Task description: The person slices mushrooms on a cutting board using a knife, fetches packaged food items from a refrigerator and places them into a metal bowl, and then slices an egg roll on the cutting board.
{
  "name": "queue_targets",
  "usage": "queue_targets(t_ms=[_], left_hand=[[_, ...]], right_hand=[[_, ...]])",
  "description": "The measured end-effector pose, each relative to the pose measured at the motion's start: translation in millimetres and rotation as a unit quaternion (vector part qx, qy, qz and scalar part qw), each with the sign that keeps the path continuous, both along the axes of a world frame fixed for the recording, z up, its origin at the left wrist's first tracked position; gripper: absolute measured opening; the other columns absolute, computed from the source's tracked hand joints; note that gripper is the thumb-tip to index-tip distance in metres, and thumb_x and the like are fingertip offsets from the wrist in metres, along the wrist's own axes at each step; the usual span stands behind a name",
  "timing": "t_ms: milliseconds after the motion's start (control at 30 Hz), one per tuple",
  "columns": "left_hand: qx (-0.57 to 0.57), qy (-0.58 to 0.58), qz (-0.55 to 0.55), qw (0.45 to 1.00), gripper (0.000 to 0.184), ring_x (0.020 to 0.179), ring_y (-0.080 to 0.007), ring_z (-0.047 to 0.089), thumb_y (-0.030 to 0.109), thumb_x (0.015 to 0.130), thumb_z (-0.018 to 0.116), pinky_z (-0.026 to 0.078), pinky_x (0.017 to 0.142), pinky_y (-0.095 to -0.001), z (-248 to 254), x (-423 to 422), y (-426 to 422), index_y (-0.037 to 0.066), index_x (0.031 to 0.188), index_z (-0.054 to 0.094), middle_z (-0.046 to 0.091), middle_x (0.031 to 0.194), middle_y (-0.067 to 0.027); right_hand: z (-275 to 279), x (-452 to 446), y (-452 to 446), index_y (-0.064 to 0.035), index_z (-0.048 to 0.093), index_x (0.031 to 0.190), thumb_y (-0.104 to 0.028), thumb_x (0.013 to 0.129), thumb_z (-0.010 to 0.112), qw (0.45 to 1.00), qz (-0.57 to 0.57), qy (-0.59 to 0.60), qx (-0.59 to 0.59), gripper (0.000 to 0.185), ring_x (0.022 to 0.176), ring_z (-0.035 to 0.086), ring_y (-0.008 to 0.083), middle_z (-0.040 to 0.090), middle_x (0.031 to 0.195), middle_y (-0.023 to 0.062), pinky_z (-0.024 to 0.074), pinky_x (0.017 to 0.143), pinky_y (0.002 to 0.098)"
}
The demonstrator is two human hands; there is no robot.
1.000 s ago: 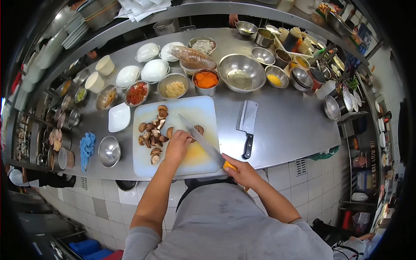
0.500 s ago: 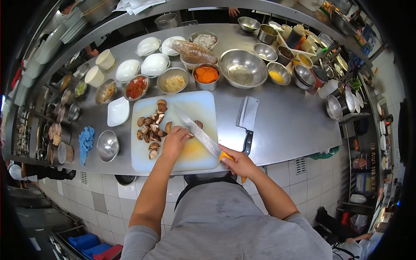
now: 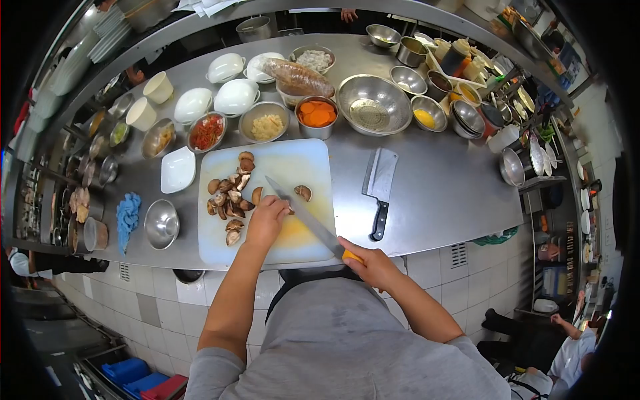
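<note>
My right hand point(image 3: 369, 265) is wrapped round the yellow handle of a long knife point(image 3: 308, 221), whose blade slants up and left over a white cutting board point(image 3: 220, 252). Left of the blade, my left hand point(image 3: 268, 219) has its fingers pinched together at a mushroom piece, mostly hidden beneath them. A pile of brown mushroom pieces point(image 3: 233, 195) lies on the board's left half. Another mushroom piece point(image 3: 303, 193) rests beyond the blade, on its right side. A cleaver point(image 3: 381, 175) with a black handle lies flat on the steel table, right of the board.
Behind the board stand bowls of red strips point(image 3: 207, 132), chopped pale food point(image 3: 267, 127) and orange slices point(image 3: 317, 115), plus a large steel bowl point(image 3: 374, 105). An empty steel bowl point(image 3: 162, 225) and blue cloth point(image 3: 128, 215) lie left. Co-workers point(image 3: 571, 353) appear at the edges.
The knife's handle end has shifted back and forth slightly, with my right hand on it. The mushroom piece beyond the blade now shows more fully. A co-worker at the lower right has come further into view.
</note>
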State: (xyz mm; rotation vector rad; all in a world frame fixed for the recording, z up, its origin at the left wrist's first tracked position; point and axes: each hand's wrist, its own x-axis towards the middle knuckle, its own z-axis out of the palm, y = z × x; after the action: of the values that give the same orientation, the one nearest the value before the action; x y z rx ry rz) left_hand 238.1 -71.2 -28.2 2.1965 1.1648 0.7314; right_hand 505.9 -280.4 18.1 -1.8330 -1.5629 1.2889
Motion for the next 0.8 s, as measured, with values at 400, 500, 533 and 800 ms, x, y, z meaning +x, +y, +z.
queue_targets(t_ms=[400, 500, 533, 800], left_hand=[[-0.004, -0.016, 0.028, 0.999, 0.010, 0.104, -0.0360, 0.070, 0.006, 0.095, 0.077, 0.057, 0.091, -0.0440, -15, -9, -5, 0.004, 0.105, 0.075, 0.070, 0.111, -0.0130], [0.004, -0.037, 0.028, 0.999, 0.012, 0.109, -0.0368, 0.068, 0.004, 0.095, 0.077, 0.056, 0.095, -0.0438, -19, -13, -14, 0.003, 0.106, 0.074, 0.069, 0.115, -0.0145], [0.004, -0.038, 0.028, 0.999, 0.012, 0.109, -0.0368, 0.068, 0.004, 0.095, 0.077, 0.056, 0.095, -0.0438, -22, -15, -16, 0.003, 0.106, 0.074, 0.069, 0.115, -0.0145], [0.010, 0.018, -0.033, 0.999, 0.030, 0.127, -0.0400, 0.060, 0.002, 0.093, 0.076, 0.053, 0.108, -0.0461, -3, -6, -14, 0.007, 0.123, 0.074, 0.058, 0.143, -0.0172]], right_hand=[[27, 17, -55, -0.0364, 0.049, 0.166, -0.026, 0.108, 0.069, 0.994, 0.046, -0.094, -0.008, 0.063, 0.097, 0.076, 0.0395, 0.080, 0.113, 0.0174, 0.0601, 0.089, 0.0456], [33, 18, -60, -0.0373, 0.050, 0.164, -0.027, 0.107, 0.069, 0.989, 0.052, -0.141, -0.002, 0.061, 0.097, 0.076, 0.0390, 0.080, 0.111, 0.0159, 0.0605, 0.087, 0.0472], [33, 19, -60, -0.0376, 0.051, 0.163, -0.028, 0.106, 0.069, 0.985, 0.052, -0.164, -0.002, 0.060, 0.096, 0.076, 0.0382, 0.080, 0.109, 0.0153, 0.0605, 0.086, 0.0475], [29, 3, -29, -0.0391, 0.051, 0.163, -0.028, 0.107, 0.067, 0.982, 0.054, -0.175, 0.056, 0.059, 0.089, 0.075, 0.0381, 0.077, 0.100, 0.0162, 0.0606, 0.081, 0.0492]])
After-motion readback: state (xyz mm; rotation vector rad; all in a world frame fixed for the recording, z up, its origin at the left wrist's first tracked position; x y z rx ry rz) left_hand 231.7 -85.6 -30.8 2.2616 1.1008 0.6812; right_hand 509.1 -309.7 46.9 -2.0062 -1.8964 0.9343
